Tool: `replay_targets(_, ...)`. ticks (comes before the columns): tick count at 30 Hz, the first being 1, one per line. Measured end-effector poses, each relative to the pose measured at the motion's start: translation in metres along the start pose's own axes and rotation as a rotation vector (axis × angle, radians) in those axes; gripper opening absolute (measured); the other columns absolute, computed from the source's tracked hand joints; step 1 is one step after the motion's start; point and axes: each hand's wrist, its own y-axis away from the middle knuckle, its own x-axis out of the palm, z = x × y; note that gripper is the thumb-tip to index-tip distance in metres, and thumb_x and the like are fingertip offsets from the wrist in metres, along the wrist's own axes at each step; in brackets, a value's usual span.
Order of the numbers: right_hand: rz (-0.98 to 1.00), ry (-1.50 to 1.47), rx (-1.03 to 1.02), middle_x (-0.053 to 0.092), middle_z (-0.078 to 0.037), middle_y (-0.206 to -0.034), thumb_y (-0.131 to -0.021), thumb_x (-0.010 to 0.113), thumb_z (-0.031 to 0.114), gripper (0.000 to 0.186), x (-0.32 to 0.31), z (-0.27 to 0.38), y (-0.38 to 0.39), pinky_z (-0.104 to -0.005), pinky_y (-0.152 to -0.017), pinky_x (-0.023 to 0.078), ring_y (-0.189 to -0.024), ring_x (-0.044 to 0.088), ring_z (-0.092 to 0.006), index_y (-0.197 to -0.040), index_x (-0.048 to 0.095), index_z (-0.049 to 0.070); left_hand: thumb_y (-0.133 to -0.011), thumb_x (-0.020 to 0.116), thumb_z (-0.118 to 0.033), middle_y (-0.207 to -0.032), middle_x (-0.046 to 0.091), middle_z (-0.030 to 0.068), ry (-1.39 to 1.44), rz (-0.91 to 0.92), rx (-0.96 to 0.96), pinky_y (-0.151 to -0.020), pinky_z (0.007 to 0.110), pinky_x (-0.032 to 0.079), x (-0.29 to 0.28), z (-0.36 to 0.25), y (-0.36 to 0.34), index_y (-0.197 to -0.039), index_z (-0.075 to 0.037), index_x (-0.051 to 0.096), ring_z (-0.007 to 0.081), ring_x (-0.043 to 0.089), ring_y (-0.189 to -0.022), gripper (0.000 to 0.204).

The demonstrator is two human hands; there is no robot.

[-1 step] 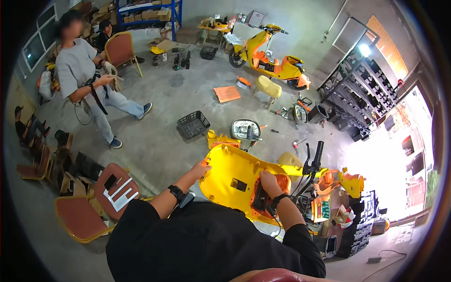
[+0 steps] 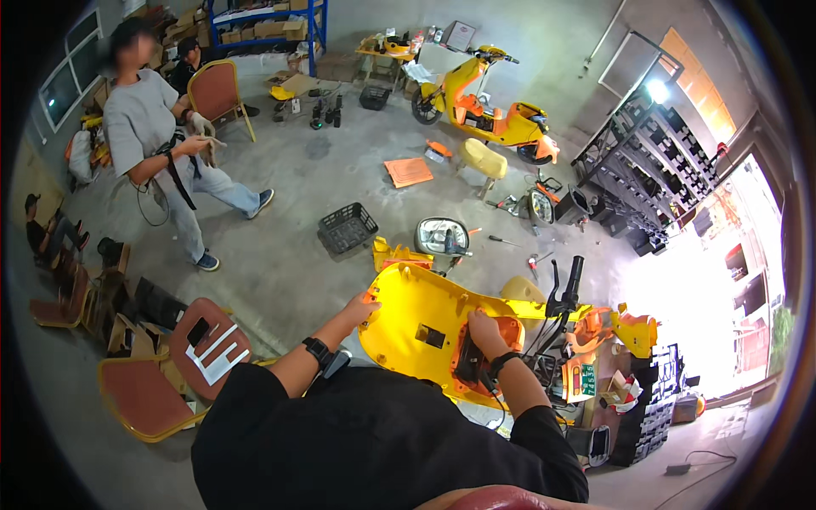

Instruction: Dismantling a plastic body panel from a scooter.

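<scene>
My left hand (image 2: 363,309) is closed on the left edge of a large yellow plastic panel (image 2: 393,331), which has a small dark rectangular opening. My right hand (image 2: 483,327) is closed at the panel's right part, beside an orange piece (image 2: 512,333) with a dark inner compartment (image 2: 469,357). Just right of the panel are black handlebar grips and levers (image 2: 575,276), cables, orange fittings (image 2: 588,327) and another yellow piece (image 2: 636,334).
A person (image 2: 144,119) stands at left holding gloves; others sit behind and at far left. Chairs (image 2: 144,395) are at lower left. A black basket (image 2: 348,225), mirrors, tools and a loose seat (image 2: 483,157) lie around a yellow scooter (image 2: 484,119). Metal racks (image 2: 646,161) stand right, beside a bright doorway.
My hands and the panel sit very slightly further left in the picture, along with the surroundings. Both grips look the same.
</scene>
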Motion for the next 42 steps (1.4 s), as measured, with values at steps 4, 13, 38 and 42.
replay_targets(4,0.036,0.029,0.064,0.065,-0.015,-0.086,-0.086,0.046,0.013,0.015,-0.002,0.011,0.001,-0.0423,-0.067,0.052,-0.083,0.065,-0.0331,-0.097,0.053,0.004,-0.086,0.057,-0.012,-0.109,0.063,0.0085,-0.008,-0.009,-0.027,-0.086,0.031,0.046,-0.001,0.000,0.003,-0.120,-0.001,0.053,0.0190,0.061,-0.096,0.036)
replay_targets(13,-0.015,0.163,0.032,0.061,-0.012,-0.096,-0.080,0.059,0.018,0.022,0.009,0.012,-0.006,-0.0386,-0.070,0.052,-0.094,0.060,-0.0293,-0.098,0.054,0.006,-0.088,0.057,-0.014,-0.110,0.062,0.0081,0.031,-0.004,-0.079,-0.086,0.033,0.046,0.001,-0.003,0.007,-0.126,-0.003,0.047,0.0191,0.061,-0.096,0.040)
replay_targets(38,0.148,0.063,0.209,0.067,-0.013,-0.086,-0.086,0.052,0.019,0.022,0.021,0.017,-0.017,-0.0414,-0.066,0.053,-0.079,0.067,-0.0312,-0.103,0.053,0.005,-0.090,0.056,-0.012,-0.108,0.063,0.0086,0.058,0.013,-0.090,-0.084,0.032,0.047,-0.001,-0.001,0.001,-0.122,-0.003,0.050,0.0197,0.062,-0.094,0.034)
replay_targets(42,0.047,0.087,0.118,0.065,-0.013,-0.089,-0.084,0.054,0.018,0.020,0.014,0.025,-0.011,-0.0419,-0.067,0.053,-0.080,0.066,-0.0322,-0.100,0.055,0.006,-0.090,0.055,-0.012,-0.110,0.063,0.0091,0.066,-0.018,-0.074,-0.085,0.032,0.047,-0.003,0.007,-0.002,-0.125,-0.003,0.048,0.0202,0.062,-0.095,0.036)
